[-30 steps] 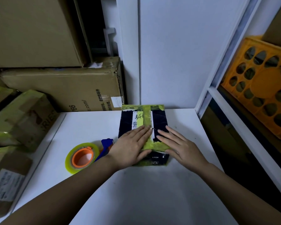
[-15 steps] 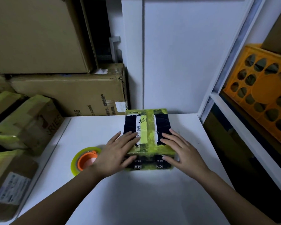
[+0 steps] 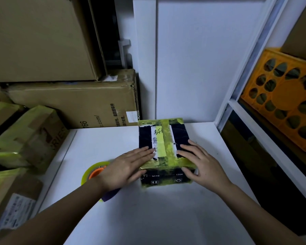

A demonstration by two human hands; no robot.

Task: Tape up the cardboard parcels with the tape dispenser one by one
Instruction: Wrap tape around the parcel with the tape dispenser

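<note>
I see the parcel (image 3: 163, 149) at frame centre on the tabletop (image 3: 166, 214), my left hand (image 3: 125, 169) and right hand (image 3: 204, 166) flat on its top, fingers straight. It looks stiff, light, tape-slick; I'd grip its side edges.

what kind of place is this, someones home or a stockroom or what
Most likely a small stockroom or parcel packing corner. Large cardboard cartons are stacked by the white table, already-taped parcels are piled at the left, and an orange plastic crate sits on shelving at the right.
</note>
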